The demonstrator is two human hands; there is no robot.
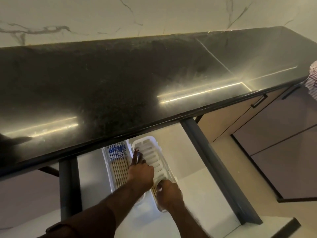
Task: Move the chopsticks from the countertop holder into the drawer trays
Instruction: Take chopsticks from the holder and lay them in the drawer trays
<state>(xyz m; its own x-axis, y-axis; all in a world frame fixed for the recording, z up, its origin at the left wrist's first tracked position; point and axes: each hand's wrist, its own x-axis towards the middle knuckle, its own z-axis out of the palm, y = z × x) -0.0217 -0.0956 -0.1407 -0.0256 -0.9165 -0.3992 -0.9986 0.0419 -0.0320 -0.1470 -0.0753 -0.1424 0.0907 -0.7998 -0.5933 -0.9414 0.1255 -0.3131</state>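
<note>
Below black countertop (120, 83): open drawer (197, 186); left hand (141, 170) pinching chopsticks (137, 156) over slotted tray (154, 158), right hand (169, 194) gripping it.

home kitchen | dark stone countertop (120, 79) | marble backsplash (85, 18) | cabinet fronts (277, 127)

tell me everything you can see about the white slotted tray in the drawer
The white slotted tray looks like glossy plastic: long, narrow, with rounded corners and a row of oblong slots along its floor. It lies flat in the open drawer, running lengthwise away from the person, its far end just below the countertop edge. It sits beside the left tray of chopsticks. The left hand reaches over its left rim; the right hand grips its near end. A few chopsticks seem to lie inside.
</note>
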